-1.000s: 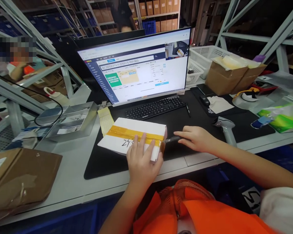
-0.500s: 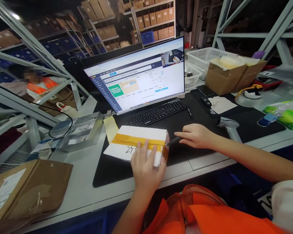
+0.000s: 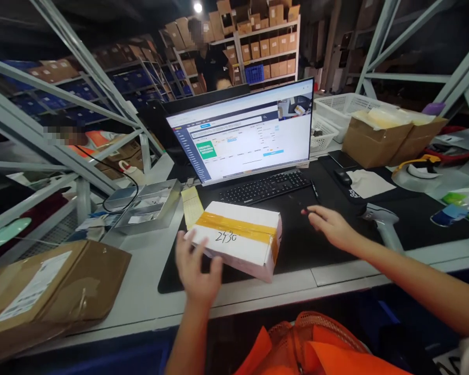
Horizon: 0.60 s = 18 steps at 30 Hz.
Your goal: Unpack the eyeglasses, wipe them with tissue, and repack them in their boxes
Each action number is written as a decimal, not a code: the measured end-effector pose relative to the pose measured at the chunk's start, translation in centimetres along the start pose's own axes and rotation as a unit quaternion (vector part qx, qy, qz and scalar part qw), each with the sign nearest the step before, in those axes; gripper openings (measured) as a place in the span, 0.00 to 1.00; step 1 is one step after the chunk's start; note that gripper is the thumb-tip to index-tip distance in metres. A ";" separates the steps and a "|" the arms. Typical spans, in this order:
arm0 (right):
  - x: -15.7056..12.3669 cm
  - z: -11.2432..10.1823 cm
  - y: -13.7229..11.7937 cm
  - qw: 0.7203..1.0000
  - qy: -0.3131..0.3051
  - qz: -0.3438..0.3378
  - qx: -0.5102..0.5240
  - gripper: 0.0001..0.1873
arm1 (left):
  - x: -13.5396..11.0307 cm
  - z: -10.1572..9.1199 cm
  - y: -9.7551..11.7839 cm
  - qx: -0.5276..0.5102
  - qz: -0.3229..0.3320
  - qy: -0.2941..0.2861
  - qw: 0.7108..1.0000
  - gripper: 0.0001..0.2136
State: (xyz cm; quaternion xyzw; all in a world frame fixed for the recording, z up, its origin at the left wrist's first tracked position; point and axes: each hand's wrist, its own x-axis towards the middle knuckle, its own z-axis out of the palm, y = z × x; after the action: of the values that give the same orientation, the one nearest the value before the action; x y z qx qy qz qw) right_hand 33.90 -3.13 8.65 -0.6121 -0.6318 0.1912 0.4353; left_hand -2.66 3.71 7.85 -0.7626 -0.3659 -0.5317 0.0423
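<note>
A white cardboard box [image 3: 254, 247] lies on the black desk mat, with yellow tape along its top and "2430" handwritten in black. My left hand [image 3: 198, 268] is at the box's left front corner, fingers spread; whether the fingertips touch it I cannot tell. To the right of the box, my right hand [image 3: 332, 226] is closed around a thin knife [image 3: 296, 201], its dark blade pointing toward the keyboard and blurred. The knife is apart from the box.
Behind the box stand a keyboard [image 3: 266, 188] and a monitor [image 3: 246, 135]. A pen [image 3: 315, 191], a mouse [image 3: 343, 177] and a barcode scanner [image 3: 385, 224] lie to the right. A brown carton [image 3: 97, 281] occupies the left, near a grey tray [image 3: 166, 213]. Other people are beyond the desk.
My left hand has moved from the box's top to its left corner. My right hand has drawn the knife away from the taped right end. The camera view has shifted.
</note>
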 end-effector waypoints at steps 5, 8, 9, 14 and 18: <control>-2.7 4.2 -4.0 0.965 -0.129 0.044 0.222 0.21 | 0.8 1.8 -6.4 -0.297 -0.421 -0.006 0.857 0.33; -1.6 4.9 -5.2 0.940 -0.132 0.081 0.303 0.20 | -0.1 2.7 -5.1 -0.392 -0.440 -0.017 0.808 0.33; -0.7 4.6 -5.2 0.940 -0.124 0.087 0.307 0.20 | -0.7 2.6 -4.1 -0.378 -0.427 -0.026 0.821 0.32; 4.4 1.4 -4.1 0.982 -0.073 0.076 0.157 0.22 | -4.6 0.6 1.5 -0.221 -0.298 -0.152 0.916 0.29; 5.2 -0.4 -6.5 0.987 0.007 -0.051 -0.149 0.20 | -4.8 -0.2 3.4 -0.065 -0.097 -0.076 0.990 0.32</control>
State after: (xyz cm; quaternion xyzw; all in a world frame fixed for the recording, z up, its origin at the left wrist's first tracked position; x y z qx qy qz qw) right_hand 30.90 0.45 15.54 -0.6384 -0.6807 0.0679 0.3528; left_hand -1.59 -1.30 5.02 -0.7628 -0.4049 -0.4966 -0.0866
